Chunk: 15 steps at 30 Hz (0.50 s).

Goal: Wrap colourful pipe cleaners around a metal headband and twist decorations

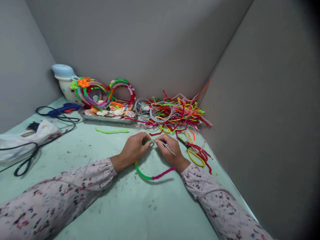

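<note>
Near the middle of the table, my left hand (pixel 135 146) is pinched on a wire wrapped in green pipe cleaner. From under that hand the wrapped wire (pixel 144 176) curves toward the right, green first and then magenta at its end. My right hand (pixel 169 148) is closed on the bare grey part of the wire (pixel 168 147), close to my left fingertips. Both sets of fingertips nearly meet where the green wrapping stops. A loose lime-green pipe cleaner (pixel 112 131) lies just beyond my left hand.
Behind, a metal tray (pixel 107 119) holds shells and decorated headbands (pixel 91 95). Heaped pipe cleaners (pixel 175 111) and coiled wire lie at the back right, scissors (pixel 195 157) below them. At left are a plastic bag (pixel 37 138), black cable (pixel 72 121), blue glue gun (pixel 63 109) and lidded container (pixel 65 83).
</note>
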Available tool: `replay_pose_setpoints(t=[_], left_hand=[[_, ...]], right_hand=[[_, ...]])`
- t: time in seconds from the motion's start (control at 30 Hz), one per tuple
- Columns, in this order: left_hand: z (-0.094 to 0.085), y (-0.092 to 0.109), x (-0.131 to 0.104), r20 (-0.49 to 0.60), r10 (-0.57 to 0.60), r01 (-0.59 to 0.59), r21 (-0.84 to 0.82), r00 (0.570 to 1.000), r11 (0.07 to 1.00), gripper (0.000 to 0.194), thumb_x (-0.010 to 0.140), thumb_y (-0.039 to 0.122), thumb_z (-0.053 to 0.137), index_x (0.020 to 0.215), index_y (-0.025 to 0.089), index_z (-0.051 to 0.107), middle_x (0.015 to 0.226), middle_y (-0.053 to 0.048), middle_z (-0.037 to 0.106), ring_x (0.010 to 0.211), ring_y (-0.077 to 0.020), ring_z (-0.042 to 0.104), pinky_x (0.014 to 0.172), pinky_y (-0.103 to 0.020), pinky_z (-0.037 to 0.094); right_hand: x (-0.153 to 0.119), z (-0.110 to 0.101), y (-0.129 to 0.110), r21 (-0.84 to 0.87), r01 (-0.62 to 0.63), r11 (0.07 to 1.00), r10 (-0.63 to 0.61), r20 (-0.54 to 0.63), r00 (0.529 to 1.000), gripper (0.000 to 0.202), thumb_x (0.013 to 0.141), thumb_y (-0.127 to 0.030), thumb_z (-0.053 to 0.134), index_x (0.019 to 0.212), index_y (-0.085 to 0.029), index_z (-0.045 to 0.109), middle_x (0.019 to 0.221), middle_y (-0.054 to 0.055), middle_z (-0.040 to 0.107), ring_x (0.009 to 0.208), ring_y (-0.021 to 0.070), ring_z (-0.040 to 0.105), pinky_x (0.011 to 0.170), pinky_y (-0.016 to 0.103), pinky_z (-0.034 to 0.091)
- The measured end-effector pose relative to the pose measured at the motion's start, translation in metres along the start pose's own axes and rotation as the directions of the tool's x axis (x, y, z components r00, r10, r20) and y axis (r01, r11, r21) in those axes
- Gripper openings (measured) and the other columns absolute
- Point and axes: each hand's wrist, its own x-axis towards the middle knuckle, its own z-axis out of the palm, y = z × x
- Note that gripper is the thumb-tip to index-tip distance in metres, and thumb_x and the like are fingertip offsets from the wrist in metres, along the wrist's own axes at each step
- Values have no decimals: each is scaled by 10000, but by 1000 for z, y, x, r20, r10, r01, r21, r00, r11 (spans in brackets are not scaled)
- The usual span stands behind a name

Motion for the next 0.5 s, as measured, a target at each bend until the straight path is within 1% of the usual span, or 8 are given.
replay_pose_setpoints(t=[0.07,0.13,0.2,0.27,0.37,0.43,0.5], left_hand=[[2,-2,1,29,-47,50,-150,998,987,168,808,293,582,931,186,616,801,-13,663,720,-148,599,643,-246,439],[3,-4,2,90,-120,143,-319,989,937,239,799,292,586,1011,182,581,752,2,647,660,-140,602,598,-240,450],[4,-4,3,170,-197,255,-466,966,847,262,794,299,585,1023,178,552,697,17,630,570,-126,586,531,-229,440],[4,-2,4,243,-249,346,-573,938,743,251,800,329,585,993,172,545,711,8,643,532,-115,586,488,-217,426],[2,1,6,315,-279,421,-666,907,616,231,806,346,597,925,152,558,739,-23,664,528,-103,596,469,-199,415],[1,2,7,344,-286,448,-689,894,571,203,803,322,606,885,141,565,736,-40,673,528,-98,597,468,-193,415],[-1,4,8,367,-299,473,-687,881,551,184,805,305,608,868,136,571,738,-52,686,527,-96,596,462,-188,412]], right_hand=[[0,0,1,6,5,1000,-5,-14,1000,104,874,-250,566,819,-199,639,775,17,655,719,155,596,685,263,448],[0,0,1,10,9,1000,-9,-22,1000,99,873,-243,566,821,-199,638,778,18,652,720,155,594,689,263,448],[-1,0,2,8,11,1000,-10,-25,1000,101,874,-247,566,820,-200,637,775,18,652,718,155,593,688,264,449],[-1,0,3,4,12,1000,-12,-25,1000,108,878,-256,563,823,-201,638,773,17,653,713,155,592,683,264,449],[-2,0,3,2,15,1000,-15,-20,1000,115,881,-264,564,824,-199,640,767,19,654,704,156,592,673,266,447],[-2,-1,3,4,25,1000,-25,-14,1000,113,882,-259,563,826,-199,641,769,22,655,707,157,594,675,269,448],[-1,-1,2,4,48,999,-48,-4,999,109,885,-251,559,836,-201,643,776,23,654,713,157,593,680,270,449]])
